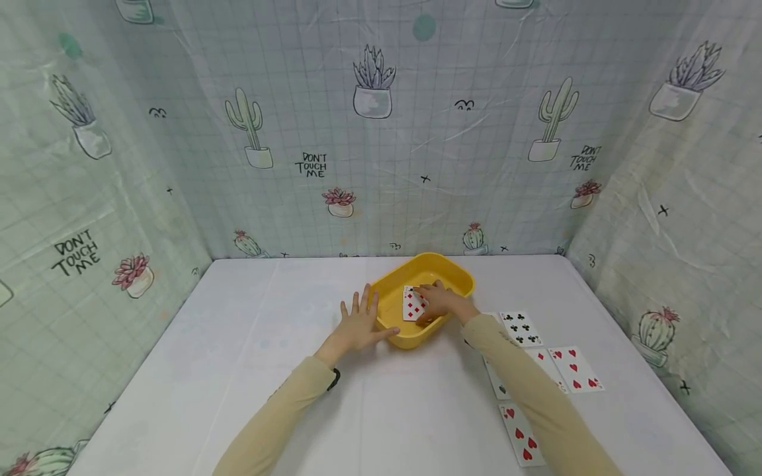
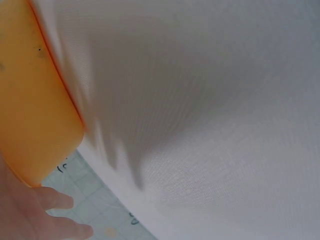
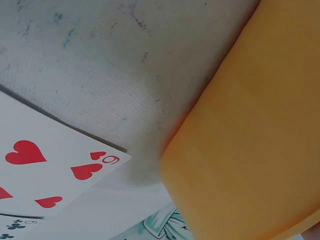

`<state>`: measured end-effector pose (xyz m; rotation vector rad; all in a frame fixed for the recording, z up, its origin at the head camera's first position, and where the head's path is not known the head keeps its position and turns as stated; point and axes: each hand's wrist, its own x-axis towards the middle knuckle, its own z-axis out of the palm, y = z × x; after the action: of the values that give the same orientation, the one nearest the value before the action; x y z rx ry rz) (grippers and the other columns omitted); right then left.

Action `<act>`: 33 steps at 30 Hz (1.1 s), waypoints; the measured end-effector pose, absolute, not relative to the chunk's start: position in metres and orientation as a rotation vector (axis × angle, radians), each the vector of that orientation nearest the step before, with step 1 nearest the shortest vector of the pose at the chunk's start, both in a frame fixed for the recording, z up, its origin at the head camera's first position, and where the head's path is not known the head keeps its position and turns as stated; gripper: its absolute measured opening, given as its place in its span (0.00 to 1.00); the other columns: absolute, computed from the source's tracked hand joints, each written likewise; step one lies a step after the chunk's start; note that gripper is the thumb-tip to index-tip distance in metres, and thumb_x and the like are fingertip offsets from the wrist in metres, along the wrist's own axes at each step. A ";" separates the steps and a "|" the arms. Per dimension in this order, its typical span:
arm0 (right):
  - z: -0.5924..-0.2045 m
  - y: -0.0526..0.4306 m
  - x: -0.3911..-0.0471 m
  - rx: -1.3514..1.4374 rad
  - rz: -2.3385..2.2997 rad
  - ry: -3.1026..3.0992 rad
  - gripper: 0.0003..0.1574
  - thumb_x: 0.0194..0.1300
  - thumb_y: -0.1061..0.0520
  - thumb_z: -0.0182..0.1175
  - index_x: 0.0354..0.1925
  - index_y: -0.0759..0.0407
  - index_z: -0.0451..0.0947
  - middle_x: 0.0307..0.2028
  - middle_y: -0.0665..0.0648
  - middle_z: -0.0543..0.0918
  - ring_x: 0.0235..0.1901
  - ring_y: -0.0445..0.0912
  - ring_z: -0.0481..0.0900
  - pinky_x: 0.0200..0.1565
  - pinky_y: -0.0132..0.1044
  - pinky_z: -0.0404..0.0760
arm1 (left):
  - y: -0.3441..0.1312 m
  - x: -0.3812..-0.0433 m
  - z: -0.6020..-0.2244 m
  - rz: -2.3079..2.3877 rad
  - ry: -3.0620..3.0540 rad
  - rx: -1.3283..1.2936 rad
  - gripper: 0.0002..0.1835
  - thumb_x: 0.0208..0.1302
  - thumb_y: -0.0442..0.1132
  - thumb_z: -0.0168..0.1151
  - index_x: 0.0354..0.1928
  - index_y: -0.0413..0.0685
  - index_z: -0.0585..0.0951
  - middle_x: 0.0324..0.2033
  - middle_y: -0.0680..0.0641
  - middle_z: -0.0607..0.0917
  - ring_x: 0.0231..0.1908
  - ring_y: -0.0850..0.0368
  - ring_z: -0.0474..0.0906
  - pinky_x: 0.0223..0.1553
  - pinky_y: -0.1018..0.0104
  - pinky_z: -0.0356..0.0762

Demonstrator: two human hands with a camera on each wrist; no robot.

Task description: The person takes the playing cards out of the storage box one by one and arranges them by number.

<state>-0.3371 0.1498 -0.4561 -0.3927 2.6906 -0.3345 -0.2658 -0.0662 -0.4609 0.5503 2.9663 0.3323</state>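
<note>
A yellow plastic basin (image 1: 389, 311) stands on the white table, slightly askew. My left hand (image 1: 357, 327) is at its left side with fingers spread, the thumb over the near rim. In the left wrist view, fingers of the left hand (image 2: 25, 215) show beside the basin's outer wall (image 2: 35, 100). Reaching over the basin's right rim, my right hand (image 1: 439, 303) has its fingers and thumb at the edges of a diamonds playing card (image 1: 411, 305) inside. Part of that card is hidden under the hand. The right wrist view shows mostly the basin's wall (image 3: 250, 130).
Several playing cards lie face up on the right of the table, some under the right sleeve (image 1: 536, 387): a clubs card (image 1: 520, 328), a five of hearts (image 1: 574, 369) and a seven of hearts (image 1: 516, 433) among them. A patterned cloth (image 1: 381, 145) hangs behind the table.
</note>
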 end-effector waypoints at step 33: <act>-0.453 0.148 -0.338 -0.436 -0.322 2.761 0.57 0.45 0.39 0.67 0.67 0.51 0.52 0.66 0.59 0.57 0.65 0.58 0.48 0.63 0.58 0.51 | -0.066 -0.266 -0.459 0.324 2.978 0.561 0.55 0.51 0.77 0.35 0.69 0.43 0.39 0.69 0.39 0.35 0.66 0.32 0.38 0.59 0.32 0.39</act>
<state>-0.3376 0.1477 -0.4527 -0.4360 2.7613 -0.3223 -0.2662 -0.0663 -0.4594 0.5607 2.9775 0.3241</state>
